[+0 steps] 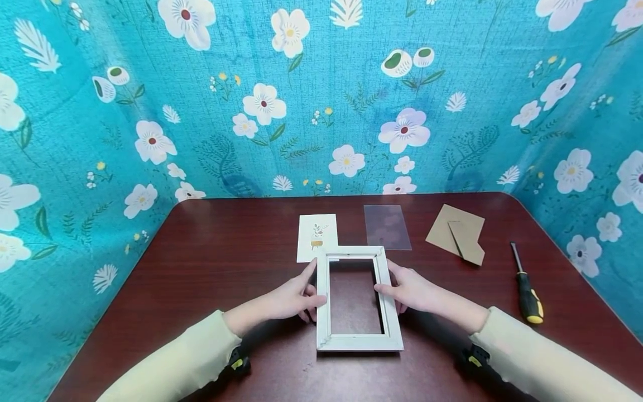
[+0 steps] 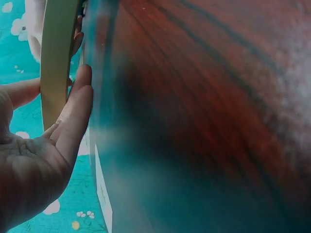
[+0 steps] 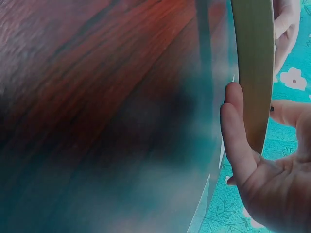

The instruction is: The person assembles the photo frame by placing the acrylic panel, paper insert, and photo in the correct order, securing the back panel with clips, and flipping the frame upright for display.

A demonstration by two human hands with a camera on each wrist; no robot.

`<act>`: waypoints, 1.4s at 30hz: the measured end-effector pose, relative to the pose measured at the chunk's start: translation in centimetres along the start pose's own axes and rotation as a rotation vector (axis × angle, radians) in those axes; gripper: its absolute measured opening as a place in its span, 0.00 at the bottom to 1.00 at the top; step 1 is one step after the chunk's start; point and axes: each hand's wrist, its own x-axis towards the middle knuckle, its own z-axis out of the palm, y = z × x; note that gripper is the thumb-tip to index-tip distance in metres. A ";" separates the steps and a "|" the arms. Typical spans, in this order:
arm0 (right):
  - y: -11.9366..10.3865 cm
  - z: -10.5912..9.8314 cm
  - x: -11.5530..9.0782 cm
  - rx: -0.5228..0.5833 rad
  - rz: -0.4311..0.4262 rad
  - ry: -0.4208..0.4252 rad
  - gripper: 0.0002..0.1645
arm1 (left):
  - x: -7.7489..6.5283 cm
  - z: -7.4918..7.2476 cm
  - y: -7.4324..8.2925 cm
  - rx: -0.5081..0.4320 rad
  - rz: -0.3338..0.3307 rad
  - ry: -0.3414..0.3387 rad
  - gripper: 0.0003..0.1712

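A white picture frame [image 1: 322, 312] with an open middle is held between both hands, close over the dark red table. My left hand [image 1: 296, 297] grips its left side bar, thumb on the top face and fingers at the edge and beneath. On the opposite bar my right hand [image 1: 412, 287] has the same grip, thumb on the upper face. Each wrist view shows the frame's edge side-on: the left hand [image 2: 39, 160] pinches the edge [image 2: 56, 63], and the right hand [image 3: 272, 184] pinches the other edge [image 3: 255, 63].
Behind the frame lies a white card [image 1: 307, 237] with a plant picture, partly covered by the frame's corner. A clear sheet [image 1: 387, 226] is to its right, then a brown backing board [image 1: 454, 234] with a stand flap. A black-and-yellow screwdriver [image 1: 527, 293] lies far right. Floral cloth [image 1: 311, 111] surrounds the table.
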 end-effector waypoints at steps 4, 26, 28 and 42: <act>0.5 -0.1 0.0 -0.050 0.002 0.004 0.41 | 0.4 0.3 -0.3 0.067 -0.002 -0.013 0.55; 2.5 -2.2 -0.6 -0.156 0.070 0.001 0.39 | 4.1 1.4 -0.6 0.113 -0.015 -0.038 0.53; 2.5 -2.2 -0.7 -0.150 0.090 -0.006 0.39 | 4.2 1.4 -0.6 0.118 -0.023 -0.044 0.53; 2.9 -2.1 -0.6 -0.139 0.109 -0.020 0.37 | 4.4 1.2 0.1 0.160 -0.078 -0.074 0.52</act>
